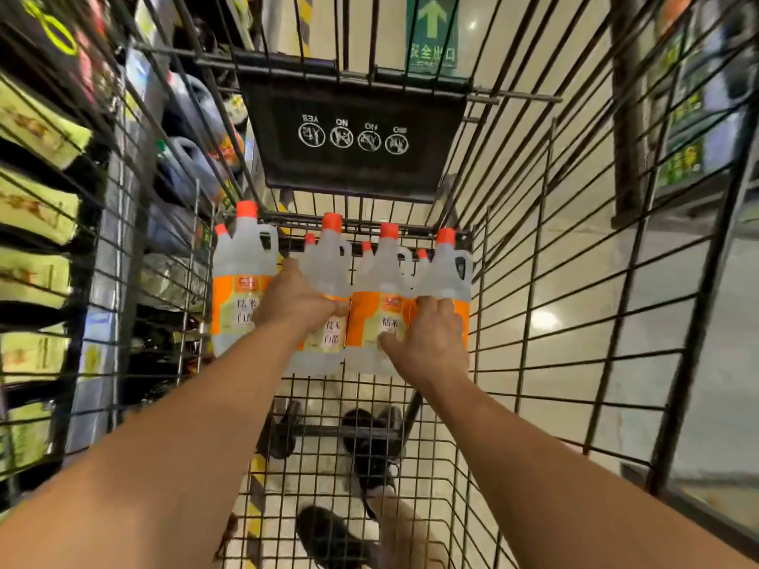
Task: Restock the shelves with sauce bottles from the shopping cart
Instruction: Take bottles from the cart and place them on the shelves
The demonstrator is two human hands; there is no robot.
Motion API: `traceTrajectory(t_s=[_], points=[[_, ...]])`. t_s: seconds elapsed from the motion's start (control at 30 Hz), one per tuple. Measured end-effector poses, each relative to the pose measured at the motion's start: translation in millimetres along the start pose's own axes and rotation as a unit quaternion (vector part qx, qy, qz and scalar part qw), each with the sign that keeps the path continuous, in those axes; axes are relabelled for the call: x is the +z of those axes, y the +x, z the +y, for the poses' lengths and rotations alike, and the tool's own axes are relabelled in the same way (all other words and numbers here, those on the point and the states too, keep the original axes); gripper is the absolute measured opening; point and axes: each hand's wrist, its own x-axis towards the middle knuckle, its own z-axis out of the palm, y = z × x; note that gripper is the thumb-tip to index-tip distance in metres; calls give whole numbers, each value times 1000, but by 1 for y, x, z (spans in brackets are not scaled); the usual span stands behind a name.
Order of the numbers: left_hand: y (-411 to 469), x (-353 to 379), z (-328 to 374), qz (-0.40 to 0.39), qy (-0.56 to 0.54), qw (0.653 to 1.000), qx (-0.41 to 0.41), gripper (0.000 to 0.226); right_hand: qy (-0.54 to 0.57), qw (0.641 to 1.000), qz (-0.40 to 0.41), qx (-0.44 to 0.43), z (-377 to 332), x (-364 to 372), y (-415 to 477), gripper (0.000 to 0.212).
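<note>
Here, bottles (380, 281) upright in cart (353, 174).

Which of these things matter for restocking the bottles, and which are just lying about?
For the job: bottles, cart, left hand, right hand, shelves.

Just around: green arrow sign, black flap with icons, shoes.

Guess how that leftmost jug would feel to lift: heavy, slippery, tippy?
Probably heavy: the leftmost jug looks full of clear liquid. Its moulded handle should give a firm hold. Smooth plastic may be slick. Tall and upright, it might tip if pushed high.
</note>
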Motion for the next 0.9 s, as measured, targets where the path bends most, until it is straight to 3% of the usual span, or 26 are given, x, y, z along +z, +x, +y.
traceTrajectory(t_s=[0.17, 0.4, 0.5, 0.63, 0.9], points=[[-28, -20, -13, 70, -27, 992, 106, 85, 1, 1000, -1, -3, -1, -2, -1, 69], [-90, -66, -41, 130, -164, 971, 116, 86, -69, 996, -13, 50, -20, 3, 2, 85], [-109, -81, -54, 133, -182, 969, 105, 85, -109, 990, 17, 90, -37, 17, -1, 80], [-124, -86, -72, 156, -178, 965, 110, 78, -76, 992, 58, 82, -51, 38, -3, 83], [-143, -76, -102, 175, -193, 961, 93, 72, 32, 994, 17, 105, -66, 48, 19, 100]])
